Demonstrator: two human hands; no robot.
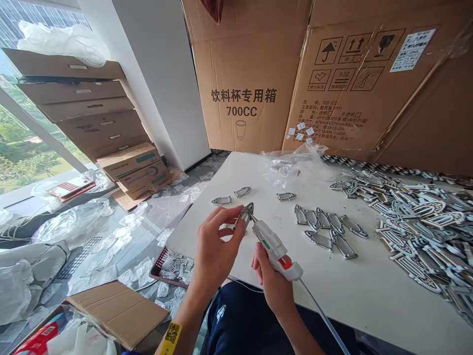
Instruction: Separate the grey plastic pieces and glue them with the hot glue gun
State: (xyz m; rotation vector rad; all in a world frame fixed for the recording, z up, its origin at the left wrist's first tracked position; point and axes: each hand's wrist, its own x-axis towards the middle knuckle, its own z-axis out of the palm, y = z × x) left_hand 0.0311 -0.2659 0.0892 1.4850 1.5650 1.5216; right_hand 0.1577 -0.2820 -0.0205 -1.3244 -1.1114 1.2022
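A white hot glue gun [271, 241] is clenched in the right hand [271, 283], its metal nozzle [251, 213] held touching or just beside a small silver-edged pointed badge [242, 215] – which of the two cannot be told. That badge is pinched in the raised left hand [216, 246], above the table. A clear cord [325, 315] is trailed down from the gun. Across the white table [373, 296], similar badges are laid in a loose group [325, 227], with a large heap [421, 231] beyond – a plastic bag [291, 165] is bunched at the far edge, before tall cardboard sheets [247, 84].
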